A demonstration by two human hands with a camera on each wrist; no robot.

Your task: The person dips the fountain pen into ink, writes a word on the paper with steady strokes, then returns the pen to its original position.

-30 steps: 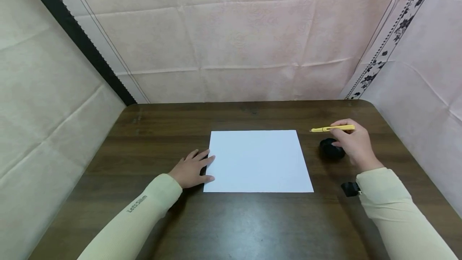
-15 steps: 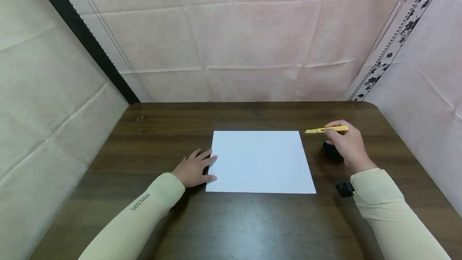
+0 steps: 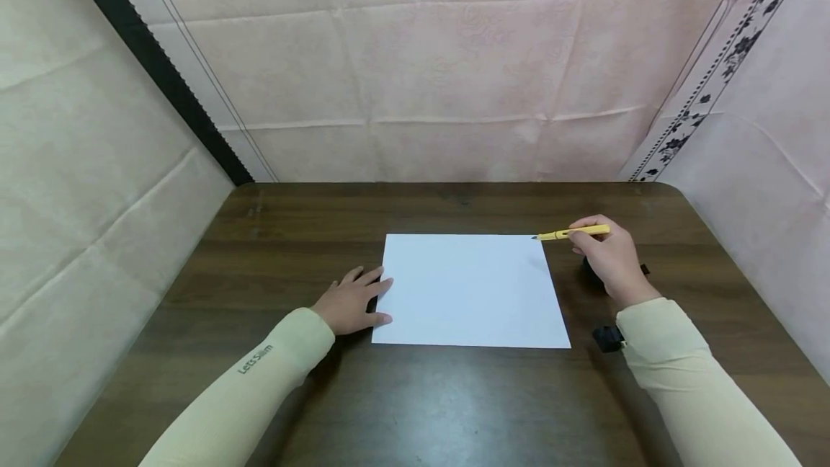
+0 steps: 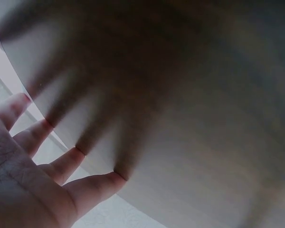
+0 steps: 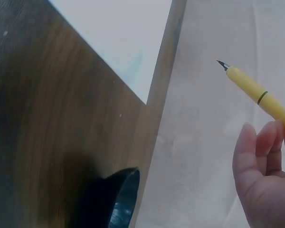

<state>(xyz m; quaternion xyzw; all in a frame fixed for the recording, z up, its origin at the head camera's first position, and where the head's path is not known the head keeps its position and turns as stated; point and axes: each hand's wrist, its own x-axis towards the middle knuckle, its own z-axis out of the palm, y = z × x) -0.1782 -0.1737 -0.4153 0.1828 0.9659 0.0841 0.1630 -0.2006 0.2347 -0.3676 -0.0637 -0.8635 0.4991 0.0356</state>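
Note:
A white sheet of paper (image 3: pixel 467 290) lies flat on the brown table, with no marks visible on it. At its left edge rests my left hand (image 3: pixel 350 303), fingers spread; in the left wrist view the fingertips of the left hand (image 4: pixel 42 166) touch the surface. My right hand (image 3: pixel 604 254) pinches a yellow fountain pen (image 3: pixel 560 234), held nearly level with its dark nib pointing left, at the sheet's far right corner in the head view. The right wrist view shows the uncapped nib of the fountain pen (image 5: pixel 249 84). Whether it touches the paper I cannot tell.
Partly hidden under the right hand stands a black, round, hollow object (image 5: pixel 109 199), just right of the sheet. A small black device (image 3: pixel 608 338) sits at the right wrist. Pale cloth (image 3: pixel 454 92) hangs behind the wooden table (image 3: pixel 415 409) and on both sides.
My right hand has moved left with the fountain pen, from beyond the sheet to its far right corner, and now covers more of the black object. The left hand stays in place.

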